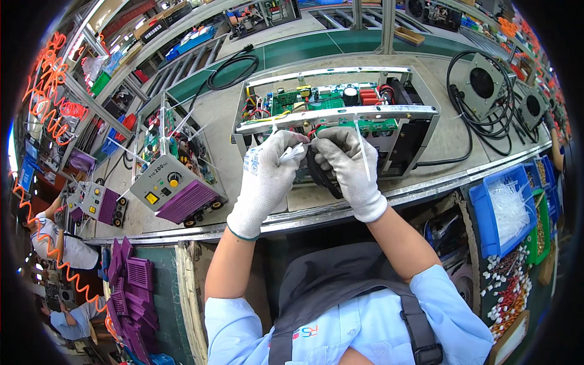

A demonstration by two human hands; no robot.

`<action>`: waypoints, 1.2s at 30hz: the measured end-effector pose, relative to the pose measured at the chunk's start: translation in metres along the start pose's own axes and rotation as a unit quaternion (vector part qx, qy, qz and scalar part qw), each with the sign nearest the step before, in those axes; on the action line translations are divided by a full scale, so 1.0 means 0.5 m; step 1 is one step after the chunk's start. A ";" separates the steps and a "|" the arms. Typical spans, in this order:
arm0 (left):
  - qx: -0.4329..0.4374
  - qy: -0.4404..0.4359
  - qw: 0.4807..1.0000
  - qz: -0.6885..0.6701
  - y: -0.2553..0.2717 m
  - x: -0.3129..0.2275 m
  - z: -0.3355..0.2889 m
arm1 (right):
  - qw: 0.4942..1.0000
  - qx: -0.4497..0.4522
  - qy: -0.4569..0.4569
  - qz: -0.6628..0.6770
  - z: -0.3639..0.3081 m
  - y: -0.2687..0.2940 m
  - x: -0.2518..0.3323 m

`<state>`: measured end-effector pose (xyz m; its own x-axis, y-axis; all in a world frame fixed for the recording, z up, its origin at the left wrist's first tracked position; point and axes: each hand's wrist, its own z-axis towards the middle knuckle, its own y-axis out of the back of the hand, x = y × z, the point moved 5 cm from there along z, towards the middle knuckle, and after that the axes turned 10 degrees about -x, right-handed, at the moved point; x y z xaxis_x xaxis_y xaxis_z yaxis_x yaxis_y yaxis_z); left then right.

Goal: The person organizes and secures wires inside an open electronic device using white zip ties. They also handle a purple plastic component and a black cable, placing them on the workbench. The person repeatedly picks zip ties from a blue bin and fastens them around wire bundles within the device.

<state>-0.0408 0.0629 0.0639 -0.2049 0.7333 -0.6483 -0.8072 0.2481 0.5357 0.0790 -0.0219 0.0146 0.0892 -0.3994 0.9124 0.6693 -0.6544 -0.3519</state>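
Note:
An open grey machine chassis (426, 131) lies on the bench with a green circuit board (316, 100) and coloured wires showing inside. Both my hands wear white knit gloves. My left hand (267, 173) pinches one end of a white cable tie (293, 152) at the chassis front. My right hand (347, 164) meets it from the right, fingers closed on the same tie beside a black cable bundle (319, 176). A second white tie (363, 152) sticks up past my right hand.
A second unit with a purple front panel (179, 194) stands at the left. Black fans with cables (483, 85) lie at the right. A blue bin of white ties (505, 210) and small parts trays sit lower right. Purple panels (131, 286) are stacked lower left, near another person.

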 end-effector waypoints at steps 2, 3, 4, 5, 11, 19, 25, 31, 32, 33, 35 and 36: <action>-0.002 -0.007 1.000 -0.002 0.001 -0.001 -0.001 | 1.000 0.008 0.002 0.005 0.000 -0.001 -0.001; 0.002 -0.012 1.000 0.009 0.002 -0.005 0.000 | 1.000 0.010 -0.002 0.021 0.001 -0.001 -0.003; 0.006 -0.014 1.000 0.017 0.001 -0.007 -0.001 | 0.999 0.011 -0.007 0.035 -0.001 0.001 -0.006; 0.009 -0.017 1.000 0.021 0.000 -0.006 -0.001 | 0.999 0.014 0.000 0.035 -0.001 0.001 -0.008; 0.013 -0.036 0.999 0.012 -0.002 -0.007 -0.002 | 0.998 0.035 0.048 -0.006 0.005 -0.005 -0.017; -0.058 -0.015 0.997 -0.059 -0.010 0.009 -0.019 | 0.960 0.000 0.269 -0.074 -0.011 0.003 -0.003; -0.176 -0.052 0.978 -0.098 -0.021 0.050 -0.048 | 0.941 0.072 0.313 -0.107 -0.084 -0.026 0.021; -0.146 0.017 0.987 -0.070 -0.010 0.060 -0.083 | 0.961 0.092 0.048 -0.255 -0.075 0.068 -0.022; -0.147 0.005 0.987 -0.057 -0.014 0.056 -0.080 | 0.948 0.088 0.076 -0.295 -0.080 0.059 -0.034; -0.127 0.057 0.986 -0.093 -0.025 0.069 -0.083 | 0.933 0.085 0.104 -0.334 -0.085 0.047 -0.041; -0.086 0.153 0.971 -0.165 -0.047 0.096 -0.084 | 0.916 0.096 0.105 -0.374 -0.067 0.020 -0.061; -0.087 0.223 0.925 -0.295 -0.062 0.105 -0.083 | 0.901 0.070 0.184 -0.387 -0.058 0.019 -0.091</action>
<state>-0.0496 0.0675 -0.0092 0.1237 0.1589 -0.9795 -0.9203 0.3877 -0.0534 0.0600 -0.0284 -0.0364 -0.6774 -0.0613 0.7331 0.5153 -0.7507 0.4135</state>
